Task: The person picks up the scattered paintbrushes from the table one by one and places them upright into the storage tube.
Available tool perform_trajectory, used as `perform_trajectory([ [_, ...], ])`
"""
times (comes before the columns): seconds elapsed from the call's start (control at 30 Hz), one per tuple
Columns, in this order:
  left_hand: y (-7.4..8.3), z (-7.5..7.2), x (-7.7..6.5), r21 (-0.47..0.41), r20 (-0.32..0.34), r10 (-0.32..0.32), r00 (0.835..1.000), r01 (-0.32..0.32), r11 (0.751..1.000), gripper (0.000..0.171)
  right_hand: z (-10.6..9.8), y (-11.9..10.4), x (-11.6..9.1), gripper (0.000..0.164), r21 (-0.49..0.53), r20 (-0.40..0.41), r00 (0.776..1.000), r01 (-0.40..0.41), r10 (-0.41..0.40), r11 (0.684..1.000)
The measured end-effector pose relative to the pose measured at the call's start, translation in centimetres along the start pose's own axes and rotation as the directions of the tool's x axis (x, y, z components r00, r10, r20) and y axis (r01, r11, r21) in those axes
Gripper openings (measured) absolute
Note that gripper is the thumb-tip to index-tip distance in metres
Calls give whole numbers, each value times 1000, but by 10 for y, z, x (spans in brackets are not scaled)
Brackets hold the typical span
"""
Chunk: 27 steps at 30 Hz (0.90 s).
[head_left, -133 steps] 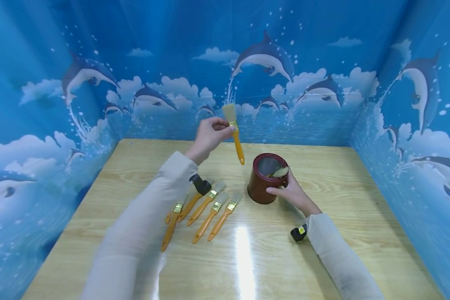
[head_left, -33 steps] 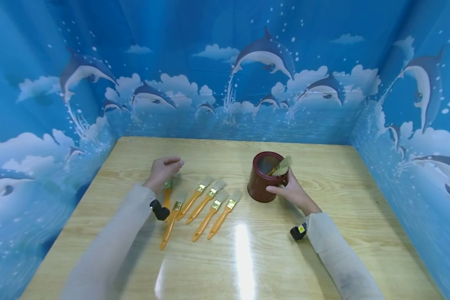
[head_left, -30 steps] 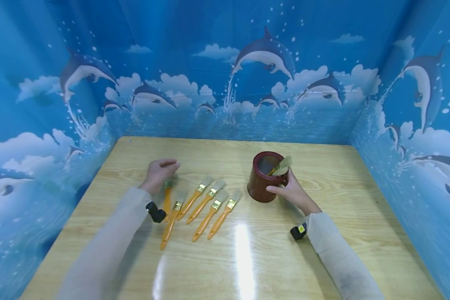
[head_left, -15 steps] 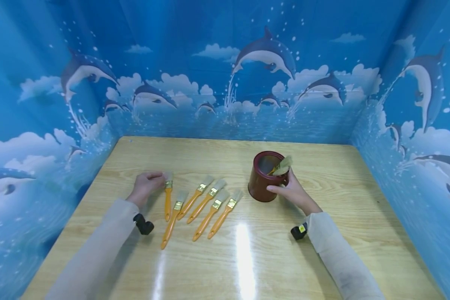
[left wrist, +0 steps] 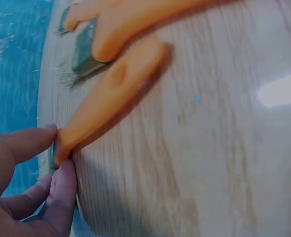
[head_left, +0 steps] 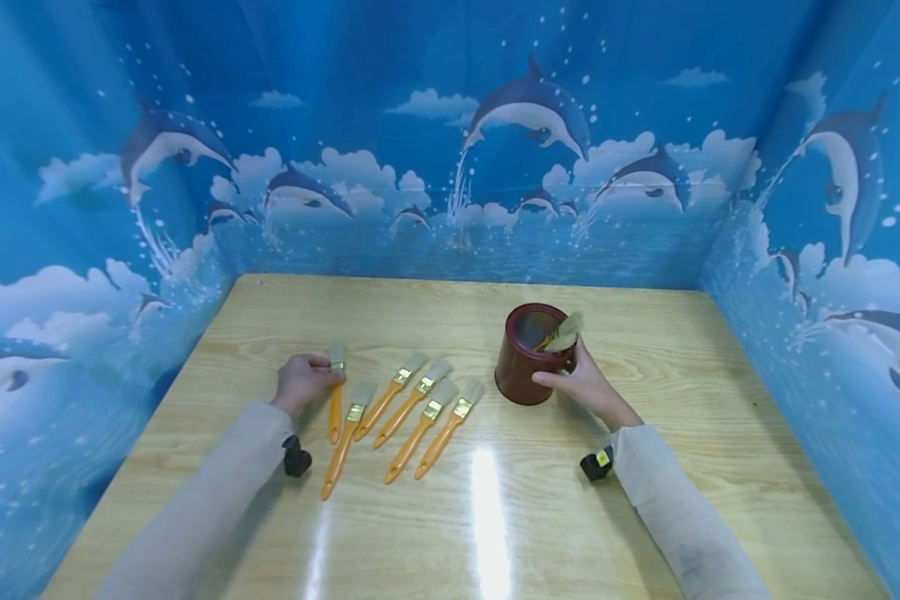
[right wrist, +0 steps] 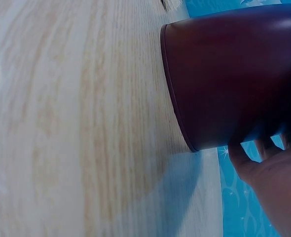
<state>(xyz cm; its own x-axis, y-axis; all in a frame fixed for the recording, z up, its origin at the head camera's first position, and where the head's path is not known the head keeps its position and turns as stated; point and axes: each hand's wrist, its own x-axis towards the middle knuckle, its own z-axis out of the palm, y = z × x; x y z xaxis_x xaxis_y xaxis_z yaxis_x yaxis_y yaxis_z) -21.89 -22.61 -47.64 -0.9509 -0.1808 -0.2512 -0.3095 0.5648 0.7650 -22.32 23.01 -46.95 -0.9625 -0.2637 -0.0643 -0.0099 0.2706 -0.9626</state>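
Note:
In the head view, my left hand (head_left: 304, 383) pinches the leftmost paintbrush (head_left: 335, 415) near its brass ferrule. That brush lies on the table, bristles away from me. The left wrist view shows thumb and fingertips on either side of its orange handle (left wrist: 111, 94), at the ferrule end. My right hand (head_left: 588, 387) grips the right side of a dark red cylindrical container (head_left: 520, 375), which stands upright. Bristle ends of paintbrushes (head_left: 565, 335) stick out over its right rim; their handles are mostly hidden inside. In the right wrist view, fingers touch the container wall (right wrist: 224, 79).
Several more paintbrushes with orange handles (head_left: 441, 442) lie side by side on the wooden table (head_left: 607, 533), between the left hand and the container. A blue dolphin-print curtain (head_left: 390, 83) encloses the back and sides.
A paintbrush that my left hand held aloft now leans in the container. The left hand has moved left and down to the leftmost brush and pinches it. My right hand stays on the container.

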Motion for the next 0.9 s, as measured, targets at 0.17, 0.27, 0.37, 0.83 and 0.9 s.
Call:
perform_trajectory([
  [0.17, 2, 1, 0, 54, -24, 6, 1000, -5, 999, 36, 0, 0, 0, 100, 3, 3, 1000, -8, 8, 1000],
  [0.27, 3, -1, 1, 56, -17, 22, 1000, -21, 998, 33, 0, 0, 0, 99, 5, 2, 1000, -13, 13, 1000],
  [0.37, 2, -2, 1, 49, -9, 30, 1000, -29, 998, 32, 0, 0, 0, 100, 5, 4, 1000, -20, 20, 1000],
  [0.83, 3, -8, 1, -14, 50, -44, 998, 45, 999, 35, 1, -1, 0, 98, 1, -5, 1000, 15, -15, 1000],
  [0.9, 5, -11, 1, -16, 61, -76, 995, 77, 997, 37, 1, 0, 0, 98, 4, -6, 1000, 16, -15, 1000],
])
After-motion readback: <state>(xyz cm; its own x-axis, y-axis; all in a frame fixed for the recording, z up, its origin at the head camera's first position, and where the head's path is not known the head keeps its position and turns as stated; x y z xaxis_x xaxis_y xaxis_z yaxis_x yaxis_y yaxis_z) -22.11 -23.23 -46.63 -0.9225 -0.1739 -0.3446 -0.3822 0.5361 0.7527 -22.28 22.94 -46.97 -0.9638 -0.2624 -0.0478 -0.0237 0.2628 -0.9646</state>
